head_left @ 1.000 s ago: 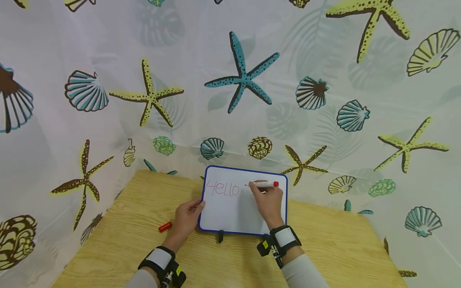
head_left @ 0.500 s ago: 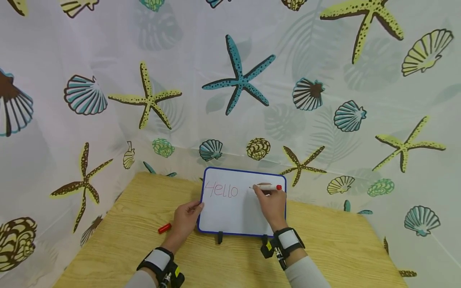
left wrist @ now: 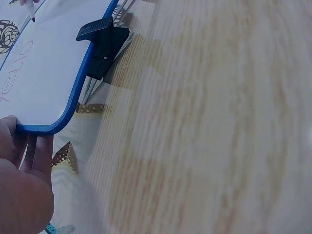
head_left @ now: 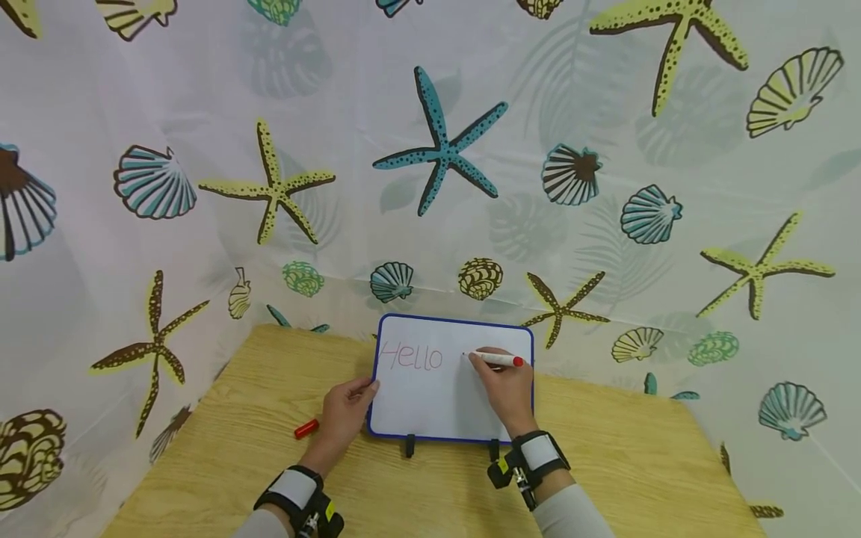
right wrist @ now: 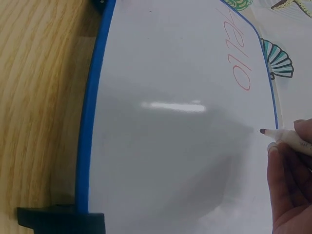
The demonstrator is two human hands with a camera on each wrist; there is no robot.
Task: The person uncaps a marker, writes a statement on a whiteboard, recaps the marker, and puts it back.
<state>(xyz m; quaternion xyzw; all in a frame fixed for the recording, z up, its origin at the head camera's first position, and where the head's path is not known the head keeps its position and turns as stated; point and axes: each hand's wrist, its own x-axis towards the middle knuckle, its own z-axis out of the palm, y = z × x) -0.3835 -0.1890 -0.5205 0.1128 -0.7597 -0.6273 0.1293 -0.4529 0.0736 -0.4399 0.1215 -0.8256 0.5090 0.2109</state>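
A whiteboard (head_left: 424, 403) with a blue frame leans upright at the back of the table, with "Hello" in thin red letters (head_left: 412, 356) at its upper left. My left hand (head_left: 346, 409) grips the board's left edge, thumb in front and fingers behind, as the left wrist view shows. My right hand (head_left: 507, 388) pinches a white marker (head_left: 494, 359) with a red end, held nearly level. Its dark tip (right wrist: 263, 131) points at the white surface right of the "o"; whether it touches is hard to tell. The red marker cap (head_left: 306, 428) lies on the table beside my left hand.
Black clip feet (head_left: 410, 446) hold the board's lower edge, one of them close to my right wrist (head_left: 494, 450). The wooden table (head_left: 625, 448) ends against a pale curtain (head_left: 363, 224) printed with starfish and shells. Each wrist wears a strapped camera.
My right hand and the marker have shifted right, away from the "o", then slightly back left and down. My left hand keeps its grip on the board. The lettering looks the same.
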